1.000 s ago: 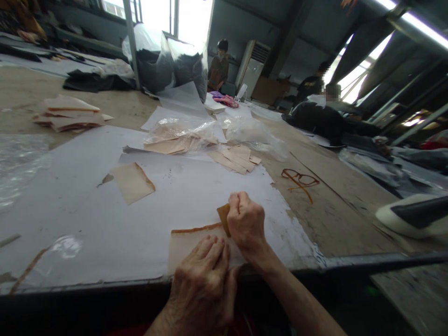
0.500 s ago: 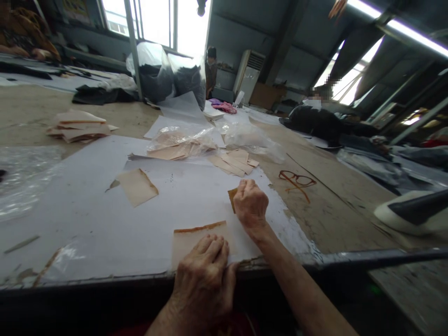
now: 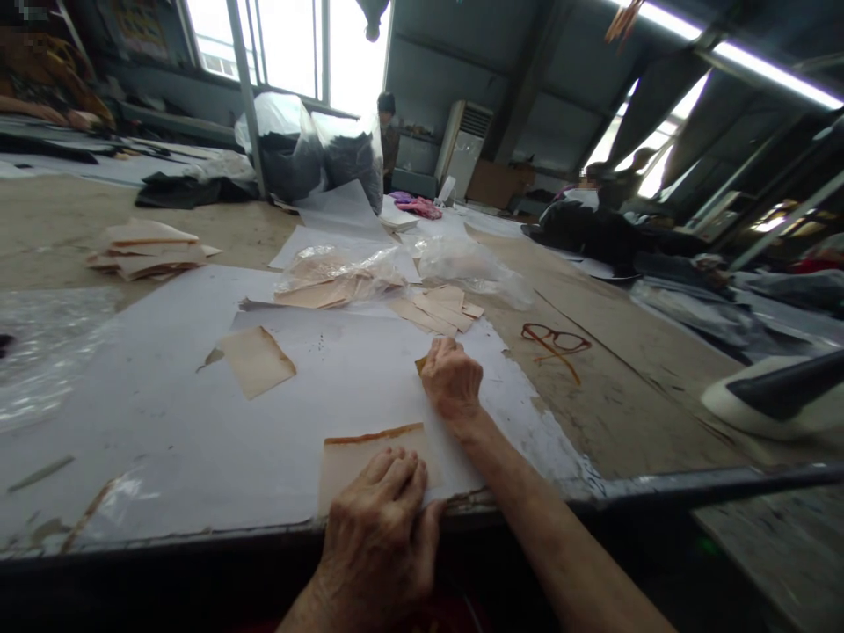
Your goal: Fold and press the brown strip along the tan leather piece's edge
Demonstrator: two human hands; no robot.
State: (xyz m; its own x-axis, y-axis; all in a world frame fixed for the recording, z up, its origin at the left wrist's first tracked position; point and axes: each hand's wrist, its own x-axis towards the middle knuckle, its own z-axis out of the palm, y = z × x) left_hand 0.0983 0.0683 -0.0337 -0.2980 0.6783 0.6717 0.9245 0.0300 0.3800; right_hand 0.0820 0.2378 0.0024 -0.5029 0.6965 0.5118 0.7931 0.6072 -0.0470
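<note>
My left hand [image 3: 379, 519] lies with its fingers stretched over a thin beige rectangular piece [image 3: 346, 453] at the table's front edge. A brown strip runs along that piece's far edge. Just beyond and to the right, my right hand [image 3: 452, 376] is closed on a small flat brown piece [image 3: 420, 364]; only its corner shows at the left of the fingers. Farther left, another beige piece [image 3: 260, 362] with a brown edge lies apart on the white sheet [image 3: 217, 440].
Fanned beige pieces [image 3: 439, 309] and clear plastic bags [image 3: 468, 264] lie beyond my hands. Glasses [image 3: 556, 338] rest at the right, near a white and black object [image 3: 758, 400]. A stack of beige pieces [image 3: 151, 249] sits back left. Other people are farther off.
My right hand has moved a little to the left with the small brown piece. My left hand stays on the beige piece. The view has tilted slightly.
</note>
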